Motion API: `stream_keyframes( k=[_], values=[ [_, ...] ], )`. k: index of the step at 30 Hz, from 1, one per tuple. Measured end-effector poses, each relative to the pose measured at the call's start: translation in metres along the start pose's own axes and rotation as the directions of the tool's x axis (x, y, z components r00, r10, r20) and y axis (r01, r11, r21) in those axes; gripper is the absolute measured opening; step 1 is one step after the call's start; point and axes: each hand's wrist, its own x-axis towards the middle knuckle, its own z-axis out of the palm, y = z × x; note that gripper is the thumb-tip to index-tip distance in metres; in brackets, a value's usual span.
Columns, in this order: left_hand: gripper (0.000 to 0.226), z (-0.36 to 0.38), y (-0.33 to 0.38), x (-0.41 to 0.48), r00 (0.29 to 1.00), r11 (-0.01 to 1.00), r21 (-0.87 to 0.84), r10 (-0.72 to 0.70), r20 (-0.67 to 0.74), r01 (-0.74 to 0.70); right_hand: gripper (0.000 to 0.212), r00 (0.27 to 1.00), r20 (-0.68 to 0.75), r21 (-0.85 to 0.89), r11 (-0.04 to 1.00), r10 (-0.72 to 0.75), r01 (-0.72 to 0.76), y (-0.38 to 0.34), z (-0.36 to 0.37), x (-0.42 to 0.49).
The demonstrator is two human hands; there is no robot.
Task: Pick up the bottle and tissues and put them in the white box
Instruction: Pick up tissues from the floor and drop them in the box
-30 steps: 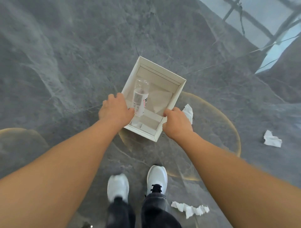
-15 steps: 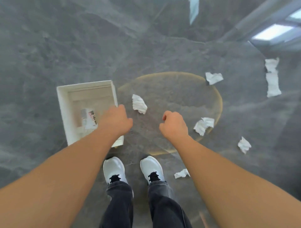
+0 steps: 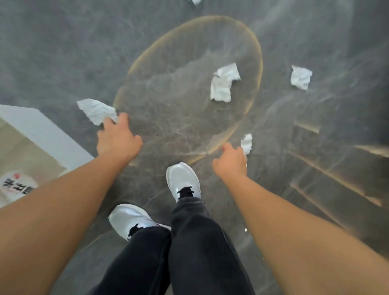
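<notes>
The white box sits on the floor at the left edge. The bottle lies inside it, its label showing above my left forearm. My left hand reaches forward with fingers spread, and its fingertips touch a crumpled tissue beside the box. My right hand hangs with fingers curled. A small tissue shows just beyond its knuckles; I cannot tell whether they touch. More tissues lie further out: a large one and another.
The floor is grey marble with a round amber-rimmed glass disc ahead of me. My white shoes and dark trousers stand at its near edge. A scrap of tissue shows at the top edge.
Both hands let go of the box, which now sits far left. My view swung right and down toward the tissues. My left hand opened and reached the tissue by the box.
</notes>
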Motion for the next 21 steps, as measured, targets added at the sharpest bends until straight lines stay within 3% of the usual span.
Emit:
stream_keyframes(
  k=[5,10,13,15,21],
  values=[
    [0.062,0.042,-0.014,0.049,0.993,0.996,0.082,-0.029,-0.116,0.039,0.050,0.970,0.000,0.149,0.959,0.244,-0.241,0.030,0.058,0.048],
    [0.053,0.056,-0.038,0.093,0.985,0.983,0.183,0.028,-0.172,0.004,0.055,0.949,-0.017,0.203,0.930,0.316,-0.306,0.044,0.096,0.082],
    [0.024,0.054,-0.049,0.108,0.980,0.971,0.235,0.085,-0.179,-0.042,0.032,0.965,-0.072,0.129,0.962,0.250,-0.240,0.050,0.101,0.090],
    [0.014,0.050,-0.049,0.105,0.990,0.975,0.209,0.098,-0.097,-0.076,0.025,0.990,-0.035,0.054,0.990,0.134,-0.132,0.050,0.098,0.087],
    [0.008,0.025,-0.023,0.044,0.988,0.977,0.150,0.152,0.026,-0.154,0.021,0.992,-0.034,0.018,0.993,-0.119,0.120,0.021,0.063,0.031]
  ],
)
